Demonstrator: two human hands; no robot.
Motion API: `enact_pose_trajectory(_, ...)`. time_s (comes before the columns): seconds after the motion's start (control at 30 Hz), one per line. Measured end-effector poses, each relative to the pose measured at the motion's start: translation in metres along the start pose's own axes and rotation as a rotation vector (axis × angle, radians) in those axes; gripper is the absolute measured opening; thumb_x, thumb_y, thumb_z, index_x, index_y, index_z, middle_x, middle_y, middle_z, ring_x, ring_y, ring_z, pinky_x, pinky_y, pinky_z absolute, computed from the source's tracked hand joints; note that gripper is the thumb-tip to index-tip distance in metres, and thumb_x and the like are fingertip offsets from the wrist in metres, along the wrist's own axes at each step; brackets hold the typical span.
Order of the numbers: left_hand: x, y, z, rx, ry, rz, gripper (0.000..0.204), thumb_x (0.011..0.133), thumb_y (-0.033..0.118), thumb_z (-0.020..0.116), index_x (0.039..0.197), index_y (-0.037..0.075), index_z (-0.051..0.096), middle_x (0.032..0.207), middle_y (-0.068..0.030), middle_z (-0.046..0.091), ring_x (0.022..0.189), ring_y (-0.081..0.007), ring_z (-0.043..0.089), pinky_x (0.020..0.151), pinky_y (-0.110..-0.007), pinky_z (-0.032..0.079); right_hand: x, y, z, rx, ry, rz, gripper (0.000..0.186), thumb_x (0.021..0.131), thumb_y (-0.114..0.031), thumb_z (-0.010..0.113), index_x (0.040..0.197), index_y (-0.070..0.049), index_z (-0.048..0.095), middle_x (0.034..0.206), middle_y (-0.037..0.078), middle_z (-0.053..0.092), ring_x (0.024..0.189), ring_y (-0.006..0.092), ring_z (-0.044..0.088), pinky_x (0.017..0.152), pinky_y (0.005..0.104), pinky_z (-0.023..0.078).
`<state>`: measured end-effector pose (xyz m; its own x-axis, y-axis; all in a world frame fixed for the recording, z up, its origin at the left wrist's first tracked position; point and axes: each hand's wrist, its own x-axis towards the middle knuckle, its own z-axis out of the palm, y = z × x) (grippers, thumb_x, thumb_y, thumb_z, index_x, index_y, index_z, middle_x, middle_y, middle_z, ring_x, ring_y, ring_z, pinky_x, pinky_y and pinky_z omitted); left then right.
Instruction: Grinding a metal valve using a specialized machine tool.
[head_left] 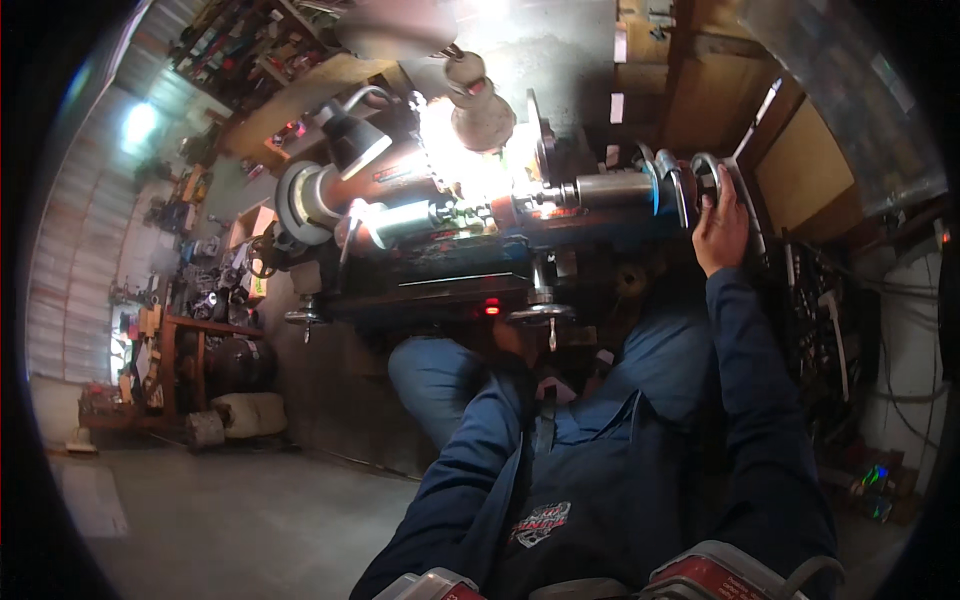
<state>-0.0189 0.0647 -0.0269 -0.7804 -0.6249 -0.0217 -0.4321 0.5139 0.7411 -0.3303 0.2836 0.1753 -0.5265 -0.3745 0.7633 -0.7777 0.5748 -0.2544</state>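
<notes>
A metalworking lathe [420, 258] stretches across in front of me. My right hand [724, 228] is at its right end, fingers curled over the rim of the tailstock handwheel [704, 160]. Just left of that hand are a curved metal lever [676, 188] and the silver tailstock barrel [615, 188]. My left hand [514, 342] reaches low under the lathe's front, close to the carriage handwheel [541, 312]; shadow hides its fingers. Strong light washes out the middle, where a silver cylinder [402, 224] lies along the lathe's axis.
A black work lamp [352, 142] hangs over the lathe's left side. Another small handwheel [304, 317] sticks out at the front left. A red light [491, 307] glows on the front. Cluttered shelving [168, 370] stands left, and cables [905, 395] hang at right.
</notes>
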Motion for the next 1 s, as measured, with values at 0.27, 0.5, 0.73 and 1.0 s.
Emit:
enact_pose_trajectory(0.27,-0.089,0.011,-0.161,0.537,0.461,-0.197,0.041,0.071,0.022,0.076,0.106,0.008,0.061,0.124,-0.0112,0.058,0.122,-0.0342,0.047,0.102,-0.049,0.036,0.055,-0.007,-0.03,-0.21,-0.366,0.157,0.031,0.1,-0.033,0.046,0.127,-0.018,0.054,0.088,0.019,0.07,0.08,0.0394,0.066,0.069,0.0496,0.051)
enact_pose_trajectory(0.5,-0.163,-0.051,-0.164,-0.034,0.567,-0.828,0.078,0.073,0.049,0.079,0.112,-0.011,0.05,0.118,-0.0327,0.055,0.115,-0.0446,0.052,0.102,-0.043,0.04,0.113,-0.018,-0.013,-0.292,-0.612,0.301,0.056,0.097,-0.056,0.037,0.101,-0.011,0.071,0.098,0.018,0.07,0.093,0.0383,0.066,0.083,0.0474,0.051)
enact_pose_trajectory(0.73,-0.027,0.044,-0.24,0.169,0.801,0.135,0.057,0.081,0.01,0.072,0.13,-0.009,0.049,0.076,-0.0078,0.057,0.073,-0.0202,0.057,0.078,-0.033,0.049,0.089,-0.012,-0.011,-0.212,-0.275,0.325,0.05,0.098,-0.05,0.041,0.093,-0.011,0.072,0.086,0.018,0.07,0.082,0.0397,0.067,0.073,0.0488,0.052)
enact_pose_trajectory(1.0,0.157,0.057,-0.329,0.555,0.671,0.094,0.044,0.087,0.028,0.068,0.123,0.007,0.054,0.134,-0.0207,0.048,0.128,-0.0369,0.044,0.103,-0.048,0.038,0.017,0.048,0.0,0.358,-0.265,0.598,0.048,0.101,-0.037,0.045,0.104,0.006,0.065,0.091,0.025,0.068,0.088,0.0373,0.067,0.074,0.0438,0.05)
